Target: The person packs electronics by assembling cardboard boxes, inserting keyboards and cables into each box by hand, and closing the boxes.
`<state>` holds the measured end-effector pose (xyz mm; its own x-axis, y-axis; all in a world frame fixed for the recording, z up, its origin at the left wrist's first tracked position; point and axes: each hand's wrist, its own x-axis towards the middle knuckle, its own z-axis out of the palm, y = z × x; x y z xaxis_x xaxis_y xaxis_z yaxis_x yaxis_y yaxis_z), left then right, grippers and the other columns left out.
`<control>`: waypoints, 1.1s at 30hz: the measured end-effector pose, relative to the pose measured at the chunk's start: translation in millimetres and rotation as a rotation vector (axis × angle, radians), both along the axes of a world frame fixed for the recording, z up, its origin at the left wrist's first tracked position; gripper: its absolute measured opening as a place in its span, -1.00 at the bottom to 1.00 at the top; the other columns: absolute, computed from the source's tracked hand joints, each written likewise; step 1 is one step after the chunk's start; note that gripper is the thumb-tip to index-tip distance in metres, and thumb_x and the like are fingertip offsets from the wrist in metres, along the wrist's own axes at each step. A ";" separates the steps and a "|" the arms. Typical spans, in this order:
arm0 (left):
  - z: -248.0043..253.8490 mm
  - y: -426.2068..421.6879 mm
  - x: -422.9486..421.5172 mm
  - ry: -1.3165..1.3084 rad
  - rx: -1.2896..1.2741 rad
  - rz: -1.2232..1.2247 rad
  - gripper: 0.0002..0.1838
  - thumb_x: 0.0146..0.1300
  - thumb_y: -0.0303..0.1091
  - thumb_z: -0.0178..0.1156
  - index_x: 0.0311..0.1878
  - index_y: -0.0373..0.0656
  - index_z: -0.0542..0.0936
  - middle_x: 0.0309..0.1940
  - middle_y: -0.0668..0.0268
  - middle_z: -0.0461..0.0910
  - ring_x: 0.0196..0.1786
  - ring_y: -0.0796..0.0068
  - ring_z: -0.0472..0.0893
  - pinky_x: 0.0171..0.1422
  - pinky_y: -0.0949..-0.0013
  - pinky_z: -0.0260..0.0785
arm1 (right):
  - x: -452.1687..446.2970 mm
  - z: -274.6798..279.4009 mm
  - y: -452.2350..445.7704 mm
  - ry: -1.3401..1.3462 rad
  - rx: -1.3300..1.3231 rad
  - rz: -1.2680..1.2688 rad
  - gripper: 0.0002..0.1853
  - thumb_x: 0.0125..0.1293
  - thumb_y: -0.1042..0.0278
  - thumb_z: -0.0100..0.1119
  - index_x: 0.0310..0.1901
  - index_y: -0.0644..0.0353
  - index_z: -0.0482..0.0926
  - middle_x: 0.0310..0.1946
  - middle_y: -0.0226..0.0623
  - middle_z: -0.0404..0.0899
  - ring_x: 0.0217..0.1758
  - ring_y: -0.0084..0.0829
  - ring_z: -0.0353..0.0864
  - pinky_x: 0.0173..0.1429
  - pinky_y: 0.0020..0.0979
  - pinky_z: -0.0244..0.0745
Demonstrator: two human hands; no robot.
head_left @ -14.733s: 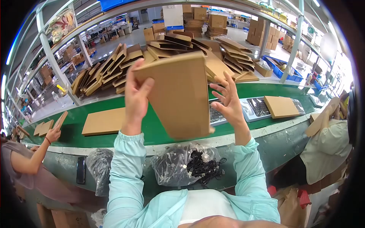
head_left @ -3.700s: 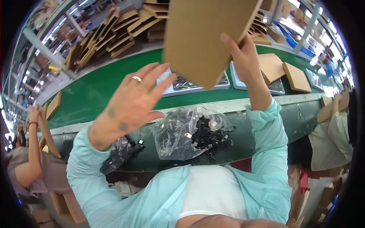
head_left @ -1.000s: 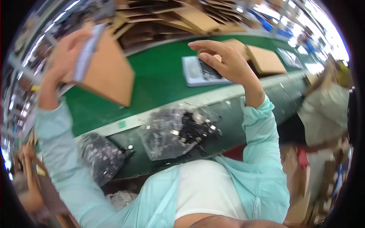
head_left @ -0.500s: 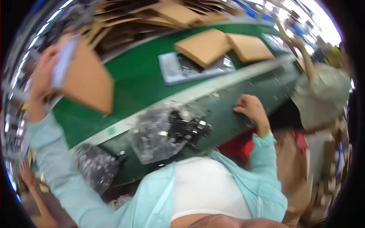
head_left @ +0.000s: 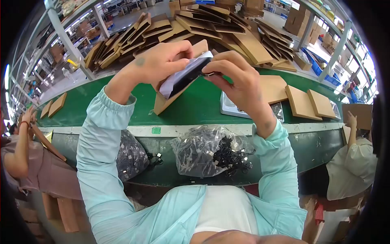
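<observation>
1 carton [head_left: 167, 104] gripped in left hand [head_left: 158, 63]; right hand [head_left: 239, 79] alongside, pinching dark piece [head_left: 207, 74].

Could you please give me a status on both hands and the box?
Left hand holding box, end open. Right hand pinching small dark item by the opening. Cable bags below, clear of both hands.

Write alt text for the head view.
A left hand holds a tilted brown cardboard box while the right hand pinches a small dark object at its open end, over a green surface. Nearer the body lies a clear plastic bag with black cables.
</observation>
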<state>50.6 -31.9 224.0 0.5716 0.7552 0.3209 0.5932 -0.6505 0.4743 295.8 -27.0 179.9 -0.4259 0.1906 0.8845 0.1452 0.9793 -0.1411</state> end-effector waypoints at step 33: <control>-185.3 98.8 34.6 1.281 1.226 0.366 -0.47 0.31 -0.35 0.00 0.28 -0.48 0.43 0.18 -0.19 0.48 0.10 0.02 0.52 0.11 0.10 0.38 | 148.1 -202.4 96.8 -0.409 -0.053 -0.854 -0.37 0.15 0.54 0.18 0.32 0.01 0.43 0.21 -0.10 0.52 0.32 0.02 0.45 0.35 -0.12 0.39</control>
